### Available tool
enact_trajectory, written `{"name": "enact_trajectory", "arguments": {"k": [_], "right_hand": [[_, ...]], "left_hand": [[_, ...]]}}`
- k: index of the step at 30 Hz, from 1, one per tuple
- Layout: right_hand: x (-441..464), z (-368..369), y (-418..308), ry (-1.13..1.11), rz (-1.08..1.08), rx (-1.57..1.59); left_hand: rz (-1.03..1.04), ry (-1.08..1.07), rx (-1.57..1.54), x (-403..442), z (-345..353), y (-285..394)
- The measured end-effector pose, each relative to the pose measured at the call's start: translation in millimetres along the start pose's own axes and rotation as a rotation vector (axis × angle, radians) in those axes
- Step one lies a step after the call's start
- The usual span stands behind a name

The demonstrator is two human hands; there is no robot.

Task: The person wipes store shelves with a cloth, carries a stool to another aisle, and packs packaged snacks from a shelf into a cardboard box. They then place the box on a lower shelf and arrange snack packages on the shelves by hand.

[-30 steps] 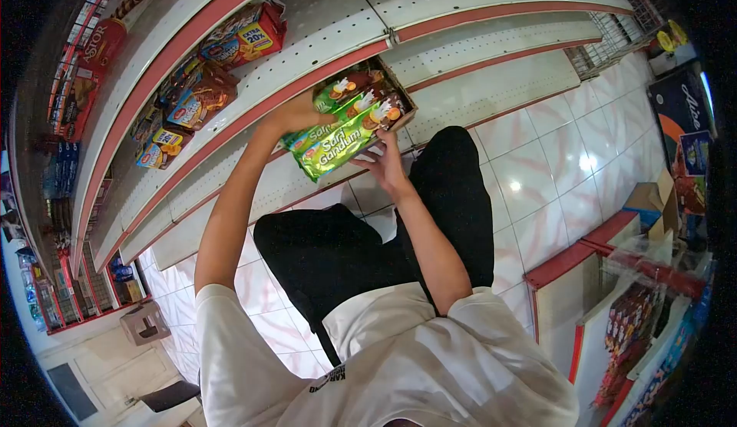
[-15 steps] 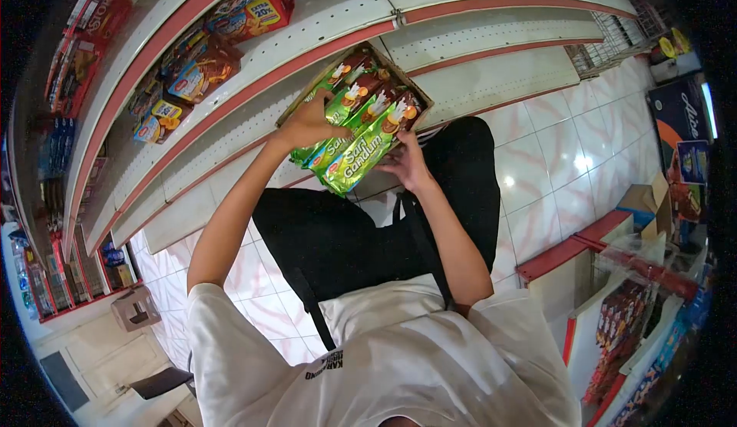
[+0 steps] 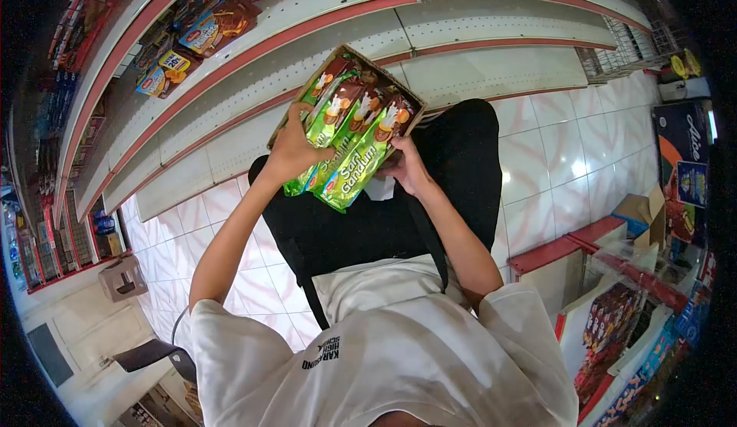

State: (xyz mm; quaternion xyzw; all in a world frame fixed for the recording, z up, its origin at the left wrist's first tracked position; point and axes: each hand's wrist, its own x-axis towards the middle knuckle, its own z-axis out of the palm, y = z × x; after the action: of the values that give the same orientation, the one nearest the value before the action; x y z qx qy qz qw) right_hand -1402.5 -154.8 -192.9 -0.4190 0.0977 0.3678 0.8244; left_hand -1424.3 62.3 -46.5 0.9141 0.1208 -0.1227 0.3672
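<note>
Head view shows the open box (image 3: 415,112) of green biscuit packs (image 3: 355,154) drawn farther from the shelves (image 3: 491,72) and nearer the lap (image 3: 345,231), so both hands likely bear it: left hand (image 3: 298,149) clasping its left side, right hand (image 3: 408,168) curled around its right edge, fingertips hidden.

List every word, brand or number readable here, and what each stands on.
"Sari Gandum": front green packet.
"20%": yellow label on shelf pack.
"Aice": dark panel, right.
"HIGH SCHOOL": white shirt, upside down; its remaining word is unclear.
Other lettering is too small or blurred.
</note>
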Motion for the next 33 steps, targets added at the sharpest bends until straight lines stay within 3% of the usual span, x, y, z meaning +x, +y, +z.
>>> {"name": "enact_trajectory", "arguments": {"k": [3, 7, 9, 10, 13, 14, 18, 21, 24, 26, 27, 29, 33], "right_hand": [[-3.4, 8.0, -5.0, -0.011, 0.005, 0.024], [-3.7, 12.0, -6.9, -0.009, -0.027, 0.012], [-3.4, 11.4, -7.2, -0.029, -0.082, 0.020], [-3.8, 10.6, -6.6, -0.023, -0.085, 0.023], [-4.3, 10.5, -6.0, -0.011, -0.114, 0.032], [-3.8, 8.5, -6.1, -0.044, -0.087, 0.045], [-3.4, 9.2, -4.7, -0.093, -0.097, 0.062], [0.5, 6.3, -2.7, -0.126, -0.127, 0.084], [0.8, 5.6, -1.7, -0.106, -0.132, 0.078], [-1.5, 6.9, -1.7, -0.096, -0.120, 0.066], [-2.1, 7.8, -2.3, -0.085, -0.109, 0.054], [-2.1, 8.2, -2.5, -0.083, -0.110, 0.049], [2.3, 4.3, 1.9, -0.137, -0.132, 0.070]], "left_hand": [[0.069, 0.098, 0.052, -1.3, -1.4, -4.3], [0.090, 0.007, 0.062, 9.2, -1.7, -15.9], [0.223, 0.004, -0.028, 16.8, -1.4, -29.4], [0.128, -0.097, -0.173, 18.5, -2.3, -36.4], [0.141, -0.168, -0.371, 16.8, -10.0, -40.1], [0.029, -0.214, -0.506, 7.9, -18.4, -21.6], [0.068, -0.193, -0.492, 7.2, -18.6, -26.9], [0.187, -0.078, -0.220, 7.4, -18.0, -27.1], [0.072, -0.193, -0.454, 3.5, -25.0, -23.6], [-0.146, -0.263, -0.735, 0.9, -29.8, -27.7], [-0.146, -0.262, -0.734, 0.4, -31.4, -22.5], [-0.027, -0.328, -0.365, -0.9, -35.0, -8.7], [-0.141, -0.370, -0.342, 3.1, -35.9, -13.1]]}}
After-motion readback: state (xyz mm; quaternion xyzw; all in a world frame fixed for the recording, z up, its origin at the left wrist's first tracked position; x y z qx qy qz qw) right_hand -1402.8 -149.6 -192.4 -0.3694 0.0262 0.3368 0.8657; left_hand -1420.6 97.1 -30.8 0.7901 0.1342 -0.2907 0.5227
